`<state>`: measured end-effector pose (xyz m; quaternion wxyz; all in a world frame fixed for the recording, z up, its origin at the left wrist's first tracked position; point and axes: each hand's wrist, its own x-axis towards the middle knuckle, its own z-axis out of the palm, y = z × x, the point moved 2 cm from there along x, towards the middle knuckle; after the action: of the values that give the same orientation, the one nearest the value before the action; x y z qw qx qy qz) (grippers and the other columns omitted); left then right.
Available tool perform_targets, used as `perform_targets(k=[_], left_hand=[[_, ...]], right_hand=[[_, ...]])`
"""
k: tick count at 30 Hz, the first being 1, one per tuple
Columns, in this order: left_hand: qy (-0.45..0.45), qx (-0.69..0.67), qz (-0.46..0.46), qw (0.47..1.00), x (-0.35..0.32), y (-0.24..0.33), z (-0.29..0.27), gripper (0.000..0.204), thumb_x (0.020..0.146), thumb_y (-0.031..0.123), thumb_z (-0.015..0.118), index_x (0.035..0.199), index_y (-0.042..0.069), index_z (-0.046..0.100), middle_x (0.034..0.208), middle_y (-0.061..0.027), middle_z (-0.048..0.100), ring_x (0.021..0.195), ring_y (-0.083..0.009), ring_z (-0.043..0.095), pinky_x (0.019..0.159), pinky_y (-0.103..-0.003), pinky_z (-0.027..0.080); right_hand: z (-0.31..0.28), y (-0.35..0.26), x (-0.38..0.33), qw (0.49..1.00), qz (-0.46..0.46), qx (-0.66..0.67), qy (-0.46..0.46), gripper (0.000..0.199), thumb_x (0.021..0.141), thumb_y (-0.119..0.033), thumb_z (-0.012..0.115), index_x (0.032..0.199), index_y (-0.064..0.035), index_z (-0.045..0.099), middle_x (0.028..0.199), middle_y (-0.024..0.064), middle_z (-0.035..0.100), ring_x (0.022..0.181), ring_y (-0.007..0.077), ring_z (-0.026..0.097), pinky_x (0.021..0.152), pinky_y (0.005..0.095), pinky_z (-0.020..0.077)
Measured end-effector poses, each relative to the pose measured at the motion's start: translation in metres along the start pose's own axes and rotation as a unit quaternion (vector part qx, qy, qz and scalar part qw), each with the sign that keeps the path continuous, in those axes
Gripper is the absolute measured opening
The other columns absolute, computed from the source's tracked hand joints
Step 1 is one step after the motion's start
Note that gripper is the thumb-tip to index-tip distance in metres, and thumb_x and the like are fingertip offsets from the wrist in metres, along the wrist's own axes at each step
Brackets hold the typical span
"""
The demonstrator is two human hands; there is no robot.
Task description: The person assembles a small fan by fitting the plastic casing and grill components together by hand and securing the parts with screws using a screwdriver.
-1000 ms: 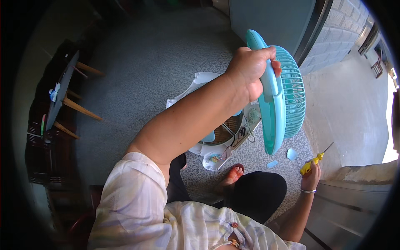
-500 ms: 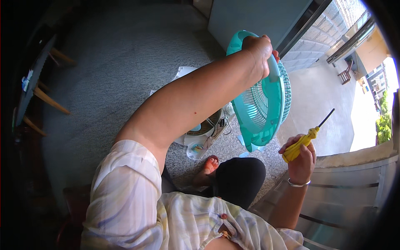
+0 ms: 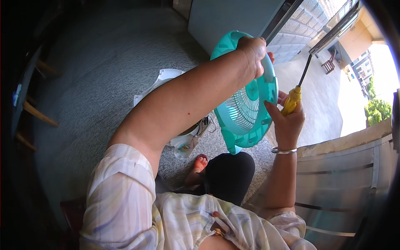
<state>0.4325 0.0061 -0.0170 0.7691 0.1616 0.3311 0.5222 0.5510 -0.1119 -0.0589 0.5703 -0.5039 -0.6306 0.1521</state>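
A teal plastic fan cover [image 3: 246, 135] with a round slatted grille is tilted up in front of me. My left hand [image 3: 254, 52] grips its upper rim, with the arm stretched across the view. At the cover's right edge is my right hand [image 3: 287, 123], its fingers wrapped round the yellow handle of a screwdriver [image 3: 293, 98] whose dark shaft points upward. The thumb of that hand lies against or very near the rim. On the floor behind my left arm sits a white fan housing [image 3: 154, 85], opened, with wires showing; my forearm hides much of it.
Wooden-legged furniture [image 3: 39, 112] stands at the far left. A grey door panel [image 3: 229, 23] is ahead, beside an opening onto a paved yard with a wooden chair [image 3: 329, 64]. A metal-framed panel [image 3: 346, 183] is close on my right. My foot [image 3: 200, 163] rests near the housing.
My right hand has moved up and left with the screwdriver to the cover's edge, and the shaft now points more upright. The cover has turned, showing more of its inside.
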Motion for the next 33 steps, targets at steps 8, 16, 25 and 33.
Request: perform_targets(k=[8,16,25,33], left_hand=[[-0.013,-0.014,-0.017,1.000,0.005,-0.016,0.012,0.021,0.092,0.008,0.043,0.110,-0.002,0.037,0.094,-0.0170,0.043,0.080,-0.0264,0.054,0.071,-0.042,0.050],[0.025,0.009,-0.022,0.999,0.008,-0.021,0.013,0.021,0.093,0.009,0.042,0.110,-0.002,0.037,0.092,-0.0181,0.045,0.076,-0.0273,0.054,0.069,-0.041,0.050],[0.026,0.029,-0.028,0.999,-0.002,-0.021,0.012,0.016,0.093,0.012,0.043,0.104,0.000,0.042,0.089,-0.0144,0.047,0.075,-0.0240,0.053,0.068,-0.038,0.049],[-0.023,0.078,-0.028,0.996,-0.029,-0.019,0.009,0.016,0.093,0.015,0.045,0.099,0.000,0.043,0.086,-0.0121,0.047,0.072,-0.0213,0.052,0.066,-0.037,0.048]], right_hand=[[-0.016,0.007,-0.002,0.999,0.046,-0.010,0.027,0.025,0.067,-0.005,0.072,0.084,-0.0003,0.054,0.082,0.0048,0.063,0.071,0.0082,0.056,0.063,0.0231,0.0473],[-0.017,0.007,-0.008,0.996,0.036,-0.079,0.012,0.027,0.066,-0.007,0.073,0.086,-0.0019,0.057,0.078,0.0021,0.061,0.070,0.0085,0.056,0.065,0.0237,0.0464],[-0.016,0.007,-0.016,0.995,0.016,-0.093,0.008,0.033,0.062,-0.010,0.077,0.089,-0.0024,0.059,0.077,0.0016,0.060,0.068,0.0104,0.056,0.065,0.0239,0.0462],[-0.022,0.000,-0.036,0.988,0.065,0.142,-0.013,0.015,0.082,-0.011,0.063,0.085,0.0014,0.054,0.088,0.0097,0.062,0.065,0.0076,0.053,0.055,0.0200,0.0452]])
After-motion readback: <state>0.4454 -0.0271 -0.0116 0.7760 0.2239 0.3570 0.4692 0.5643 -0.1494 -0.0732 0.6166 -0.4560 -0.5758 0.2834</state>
